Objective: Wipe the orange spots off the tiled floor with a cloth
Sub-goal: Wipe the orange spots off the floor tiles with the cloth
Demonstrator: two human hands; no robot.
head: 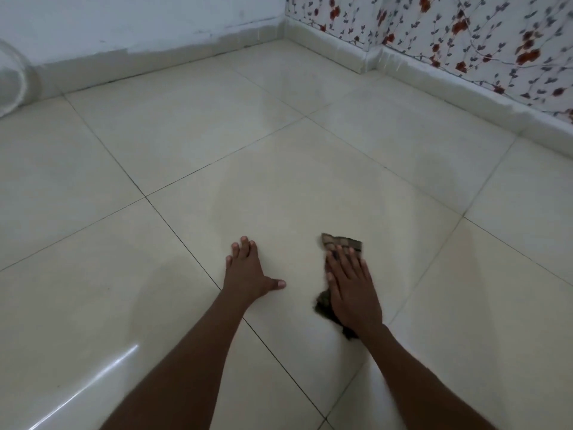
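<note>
Only the head view to go on here: the right hand [352, 287] lies flat on a dark checked cloth [341, 242], fingers straight and pressing it onto the tiled floor [279, 169], with the cloth poking out ahead of the fingertips and bunched up back by the wrist. The left hand [248, 270] is flat on the tile just beside it, fingers straight and slightly spread, thumb out, holding nothing, so I'd guess it's just bracing. Honestly I can't pick out any clear orange spots, just faint warm patches on the tile to the right that might only be reflections, so the big risk is calling it done too early or rubbing the wrong bit. The floor looks glossy and possibly damp, so that bracing palm could slide. Also the cloth is only pressed, not gripped, so a quick stroke could leave it behind or smear stuff around. No brands, labels or writing anywhere, just red-flowered wallpaper [465, 35] in the far corner.
</note>
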